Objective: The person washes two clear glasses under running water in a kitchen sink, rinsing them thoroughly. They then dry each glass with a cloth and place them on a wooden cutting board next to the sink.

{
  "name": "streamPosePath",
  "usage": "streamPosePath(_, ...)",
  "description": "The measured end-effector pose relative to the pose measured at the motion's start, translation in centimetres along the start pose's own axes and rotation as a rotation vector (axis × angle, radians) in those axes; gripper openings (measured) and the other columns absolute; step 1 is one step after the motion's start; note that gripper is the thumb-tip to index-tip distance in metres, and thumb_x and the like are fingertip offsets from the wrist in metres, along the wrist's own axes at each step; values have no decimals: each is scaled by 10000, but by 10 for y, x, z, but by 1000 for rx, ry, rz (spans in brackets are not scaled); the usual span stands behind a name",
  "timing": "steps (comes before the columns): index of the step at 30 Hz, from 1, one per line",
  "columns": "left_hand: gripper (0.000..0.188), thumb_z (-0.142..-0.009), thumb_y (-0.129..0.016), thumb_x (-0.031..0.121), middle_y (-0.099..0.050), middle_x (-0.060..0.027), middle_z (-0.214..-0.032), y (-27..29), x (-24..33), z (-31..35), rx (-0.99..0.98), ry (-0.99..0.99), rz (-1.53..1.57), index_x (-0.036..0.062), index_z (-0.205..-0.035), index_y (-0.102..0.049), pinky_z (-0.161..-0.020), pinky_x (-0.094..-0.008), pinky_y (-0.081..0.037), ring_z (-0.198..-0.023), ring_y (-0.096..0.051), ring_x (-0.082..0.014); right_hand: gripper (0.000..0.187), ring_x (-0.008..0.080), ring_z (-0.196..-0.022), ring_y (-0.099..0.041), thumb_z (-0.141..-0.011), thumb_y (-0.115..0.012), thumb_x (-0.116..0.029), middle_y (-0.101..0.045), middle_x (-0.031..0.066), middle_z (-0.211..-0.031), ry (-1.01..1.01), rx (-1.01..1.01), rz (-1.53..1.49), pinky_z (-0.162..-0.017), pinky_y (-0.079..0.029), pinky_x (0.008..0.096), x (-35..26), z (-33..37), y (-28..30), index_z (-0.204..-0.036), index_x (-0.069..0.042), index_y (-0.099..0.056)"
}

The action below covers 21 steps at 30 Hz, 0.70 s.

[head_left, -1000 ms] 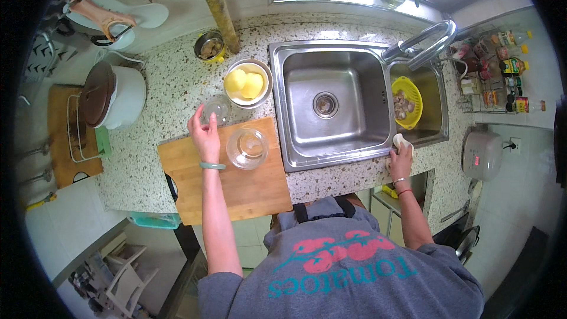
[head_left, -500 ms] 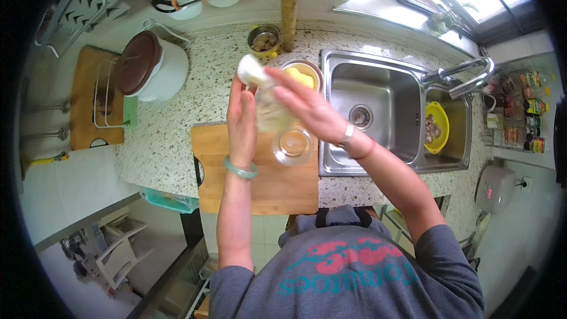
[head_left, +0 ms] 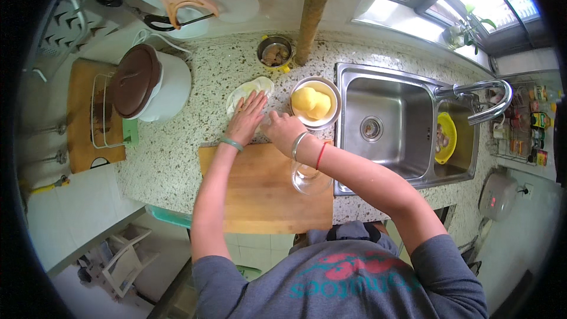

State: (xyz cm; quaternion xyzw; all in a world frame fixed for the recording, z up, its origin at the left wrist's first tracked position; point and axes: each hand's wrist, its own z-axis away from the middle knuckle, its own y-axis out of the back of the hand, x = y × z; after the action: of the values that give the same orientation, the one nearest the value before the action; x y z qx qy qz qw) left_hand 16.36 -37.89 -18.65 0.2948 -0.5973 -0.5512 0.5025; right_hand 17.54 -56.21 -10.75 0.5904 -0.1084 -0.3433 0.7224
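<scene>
A pale, crumpled cloth-like piece lies spread on the speckled counter, its exact kind unclear. Flat on its near side rests my left hand, fingers stretched out and a green bangle on the wrist. Beside it, my right hand is closed, fingertips pinching a whitish, partly see-through bit that looks like an edge of the same piece. Just beyond my right hand stands a white bowl holding peeled yellow potatoes. Partly under my right forearm, a clear glass bowl sits on the wooden cutting board.
A small metal pot stands at the back by a pole. On the right is a steel sink with a yellow basket in its side basin. A white cooker with a brown lid stands at the left.
The pale piece has come down from between my raised hands onto the counter. My left hand now presses flat on it; my right hand has closed and lowered beside it.
</scene>
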Motion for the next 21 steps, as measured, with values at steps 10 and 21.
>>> streamPosePath(10, 556, -976, -410, 263, -176, 22, -1575, 9, -22, -36, -9, 85, -216, 171, -1498, -242, -1174, -459, -133, -1456, -129, -201, 296, 318, -841, -654, -794, -636, -119, -510, 181, -1090, -24, 57, -40, -733, -553, 381, -2, -16, -15, -1079, -73, -570)
streamPosePath(21, 474, -968, -436, 205, -339, -44, -1509, -9, 27, 21, -284, -92, 50, 132, -1433, -382, -1164, -461, -180, -1429, -234, -229, 337, 321, -791, -589, -700, -685, -75, -514, 131, -954, 14, 717, -613, -692, -516, 382, 42, 53, 86, -1020, -89, -582)
